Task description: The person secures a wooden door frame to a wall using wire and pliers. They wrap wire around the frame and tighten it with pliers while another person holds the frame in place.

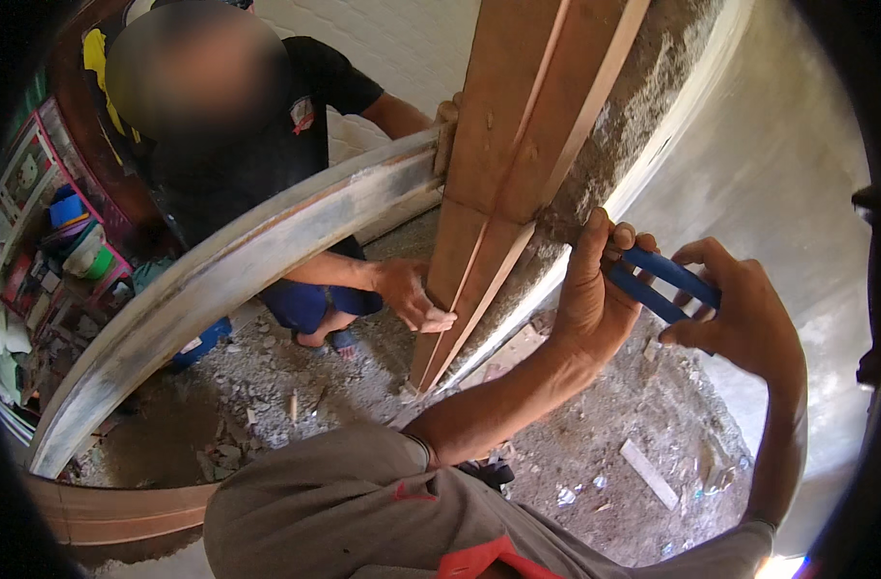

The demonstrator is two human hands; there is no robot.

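My right hand [749, 314] is closed round the blue handles of a pair of pliers [674, 273], the handles spread apart. The pliers' head is hidden behind my left hand [600, 299]. That hand is raised at the broken wall edge beside the wooden door frame [503, 174], thumb up and fingers bent together at the pliers' head. What its fingertips pinch, if anything, is too small to make out.
Facing me, a co-worker in a dark shirt has one hand [413, 294] at the frame's lower part. A curved wooden piece [238, 256] arches across the left. Rubble and a wood strip [650, 474] lie on the floor. Tubs [72, 217] stand far left.
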